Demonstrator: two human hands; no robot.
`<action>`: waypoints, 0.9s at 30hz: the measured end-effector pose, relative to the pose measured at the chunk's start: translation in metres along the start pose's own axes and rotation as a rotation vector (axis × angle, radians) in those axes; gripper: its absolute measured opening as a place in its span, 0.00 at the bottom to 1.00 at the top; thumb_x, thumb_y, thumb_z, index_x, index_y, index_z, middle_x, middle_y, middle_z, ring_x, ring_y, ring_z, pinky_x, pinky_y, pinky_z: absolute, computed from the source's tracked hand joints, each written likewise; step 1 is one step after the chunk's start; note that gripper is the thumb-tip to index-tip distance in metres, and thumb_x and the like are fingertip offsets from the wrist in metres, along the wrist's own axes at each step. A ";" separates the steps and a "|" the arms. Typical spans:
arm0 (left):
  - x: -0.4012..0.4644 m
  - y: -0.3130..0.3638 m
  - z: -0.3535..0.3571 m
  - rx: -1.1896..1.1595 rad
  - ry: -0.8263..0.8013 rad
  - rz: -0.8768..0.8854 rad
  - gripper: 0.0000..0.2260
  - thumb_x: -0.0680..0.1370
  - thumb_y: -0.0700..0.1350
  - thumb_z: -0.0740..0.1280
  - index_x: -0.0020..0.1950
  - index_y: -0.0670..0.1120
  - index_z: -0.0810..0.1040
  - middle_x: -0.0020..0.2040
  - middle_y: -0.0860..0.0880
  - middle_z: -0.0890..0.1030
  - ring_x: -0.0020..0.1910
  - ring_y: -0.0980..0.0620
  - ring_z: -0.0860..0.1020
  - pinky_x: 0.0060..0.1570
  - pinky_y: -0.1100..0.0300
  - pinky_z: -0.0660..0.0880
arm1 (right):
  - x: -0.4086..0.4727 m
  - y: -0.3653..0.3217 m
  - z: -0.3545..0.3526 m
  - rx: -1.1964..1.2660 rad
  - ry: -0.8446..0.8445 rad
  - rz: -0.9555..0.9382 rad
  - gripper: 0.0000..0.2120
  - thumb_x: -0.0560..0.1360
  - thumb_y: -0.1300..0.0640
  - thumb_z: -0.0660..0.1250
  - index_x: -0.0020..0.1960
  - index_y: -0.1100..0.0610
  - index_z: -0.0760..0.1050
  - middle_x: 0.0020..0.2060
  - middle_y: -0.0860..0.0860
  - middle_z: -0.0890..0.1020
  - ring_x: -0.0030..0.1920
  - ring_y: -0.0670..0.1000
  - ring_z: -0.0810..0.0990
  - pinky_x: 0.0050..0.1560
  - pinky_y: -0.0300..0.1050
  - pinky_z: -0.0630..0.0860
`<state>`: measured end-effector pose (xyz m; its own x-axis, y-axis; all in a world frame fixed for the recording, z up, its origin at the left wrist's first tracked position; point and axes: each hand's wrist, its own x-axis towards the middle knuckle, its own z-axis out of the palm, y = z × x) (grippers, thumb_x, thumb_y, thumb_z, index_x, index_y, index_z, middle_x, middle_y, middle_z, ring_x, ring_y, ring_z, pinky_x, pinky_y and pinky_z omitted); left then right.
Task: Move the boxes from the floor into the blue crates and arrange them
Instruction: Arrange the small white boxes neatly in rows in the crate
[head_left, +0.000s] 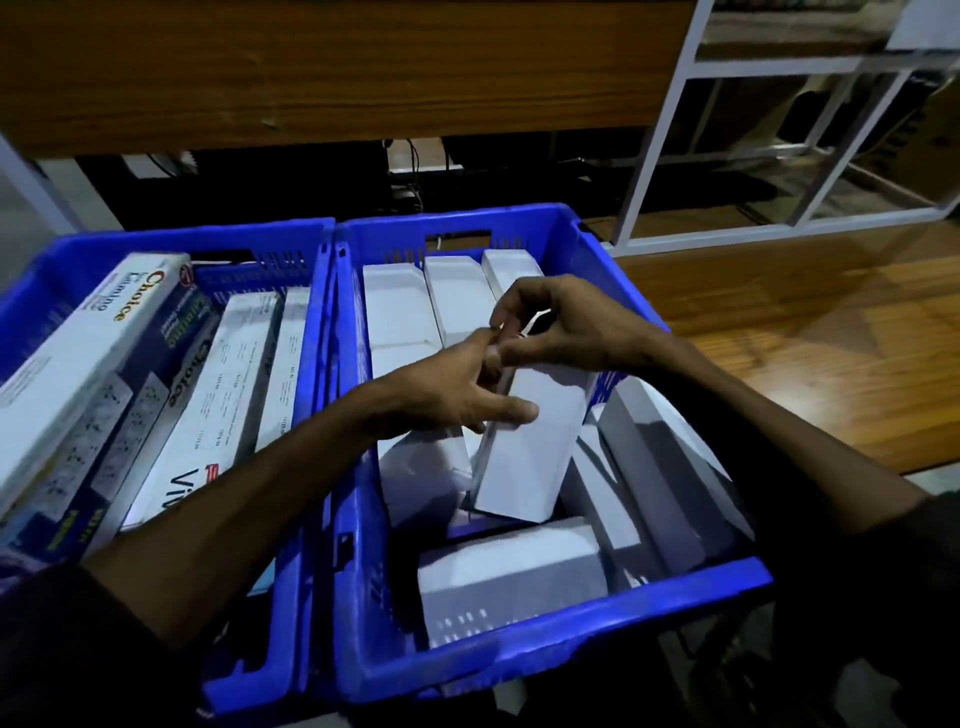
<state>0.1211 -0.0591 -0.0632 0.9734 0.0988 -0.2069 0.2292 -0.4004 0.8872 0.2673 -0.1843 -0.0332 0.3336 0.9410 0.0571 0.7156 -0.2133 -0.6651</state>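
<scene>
Two blue crates stand side by side below me. The right crate holds several plain white boxes, some lying in a row at its far end, others tilted at its right side. Over its middle I hold one long white box tilted, its lower end down among the others. My left hand grips the box's left edge near the top. My right hand pinches its upper end. The left crate is packed with long printed boxes.
A wooden counter front rises just behind the crates, with dark cables beneath it. To the right lies a polished wooden floor, and a white-framed glass partition stands beyond it.
</scene>
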 end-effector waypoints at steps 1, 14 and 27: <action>0.001 -0.001 0.000 0.004 0.037 -0.012 0.30 0.74 0.45 0.77 0.71 0.50 0.66 0.38 0.51 0.76 0.36 0.56 0.79 0.40 0.49 0.82 | 0.002 0.001 0.004 0.037 0.058 0.013 0.18 0.69 0.42 0.76 0.54 0.50 0.79 0.44 0.47 0.85 0.44 0.45 0.84 0.48 0.47 0.82; 0.005 -0.007 -0.006 0.362 0.351 -0.159 0.21 0.77 0.55 0.71 0.65 0.45 0.71 0.54 0.47 0.80 0.42 0.49 0.84 0.39 0.58 0.79 | -0.022 -0.003 0.024 -0.340 -0.239 0.264 0.31 0.78 0.44 0.67 0.74 0.56 0.62 0.66 0.58 0.77 0.62 0.57 0.78 0.60 0.49 0.74; 0.010 -0.019 -0.008 0.733 0.378 -0.203 0.17 0.82 0.50 0.63 0.66 0.41 0.73 0.63 0.40 0.73 0.61 0.40 0.73 0.57 0.52 0.70 | -0.019 0.010 0.075 -0.381 -0.287 0.373 0.34 0.78 0.35 0.61 0.70 0.59 0.58 0.62 0.61 0.77 0.59 0.62 0.78 0.59 0.58 0.75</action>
<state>0.1265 -0.0432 -0.0790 0.8760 0.4778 -0.0658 0.4712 -0.8185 0.3288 0.2225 -0.1848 -0.0970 0.4635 0.8067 -0.3667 0.7693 -0.5717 -0.2852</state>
